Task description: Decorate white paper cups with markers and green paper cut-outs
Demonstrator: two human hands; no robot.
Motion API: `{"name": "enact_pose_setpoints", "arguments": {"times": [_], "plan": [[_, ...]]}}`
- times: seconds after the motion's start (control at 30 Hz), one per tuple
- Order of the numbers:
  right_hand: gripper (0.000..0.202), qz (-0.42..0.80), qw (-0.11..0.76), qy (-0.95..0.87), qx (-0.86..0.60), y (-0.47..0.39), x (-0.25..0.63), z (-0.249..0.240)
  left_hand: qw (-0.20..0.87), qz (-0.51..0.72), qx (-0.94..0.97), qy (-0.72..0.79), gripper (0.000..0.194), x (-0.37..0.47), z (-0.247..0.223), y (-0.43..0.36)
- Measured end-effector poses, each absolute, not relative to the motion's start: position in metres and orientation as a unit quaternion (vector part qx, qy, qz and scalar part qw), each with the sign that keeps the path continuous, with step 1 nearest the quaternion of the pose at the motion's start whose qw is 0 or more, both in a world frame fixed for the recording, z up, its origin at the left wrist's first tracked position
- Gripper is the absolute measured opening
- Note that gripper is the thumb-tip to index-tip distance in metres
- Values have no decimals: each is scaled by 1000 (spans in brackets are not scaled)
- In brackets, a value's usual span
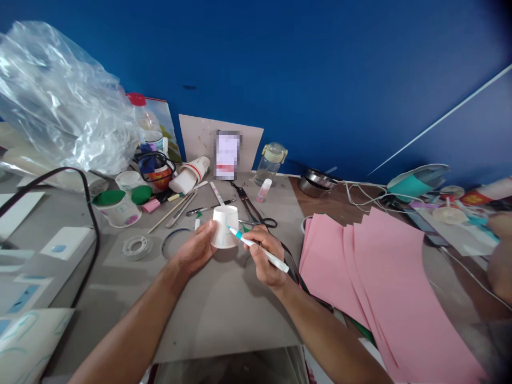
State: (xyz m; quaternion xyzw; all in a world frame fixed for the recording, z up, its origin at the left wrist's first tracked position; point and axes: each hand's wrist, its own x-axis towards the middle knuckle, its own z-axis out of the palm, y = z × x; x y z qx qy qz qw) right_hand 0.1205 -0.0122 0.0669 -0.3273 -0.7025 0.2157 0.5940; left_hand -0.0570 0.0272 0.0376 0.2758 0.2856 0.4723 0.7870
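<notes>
A white paper cup (pixel 224 238) is held above the grey table, its narrow end upward, with faint blue-green lines on its side. My left hand (pixel 199 246) grips it from the left, fingers wrapped behind and partly hidden. In my right hand (pixel 267 256) is a white marker (pixel 274 260) with a teal tip section, pinched like a pen. Its tip meets or nearly meets the cup's side; I cannot tell if it touches. Behind the cup lie black-handled scissors (pixel 269 222) and a pink-and-white marker (pixel 217 193).
Pink paper sheets (pixel 396 266) cover the right side. A roll of tape (pixel 137 247), a decorated cup (pixel 120 210) and a plastic bag (pixel 68 101) are on the left. A glass jar (pixel 269 164) and a propped phone (pixel 226 154) stand at the back. Part of another person (pixel 501 261) shows far right.
</notes>
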Motion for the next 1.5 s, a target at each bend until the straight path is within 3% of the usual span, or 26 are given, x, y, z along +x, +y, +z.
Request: {"name": "enact_pose_setpoints", "arguments": {"times": [0.43,0.83,1.1,1.5], "plan": [[24,293,619,-610,-399,-7,130,51,794,482,266,258,49,-58,33,29],[24,367,659,-552,-355,-5,131,48,798,466,274,265,51,-61,27,30],[21,300,614,-636,-359,-12,128,61,791,474,282,265,40,-57,35,28],[23,262,615,-661,-342,-9,126,67,792,467,288,267,39,-57,36,27]]}}
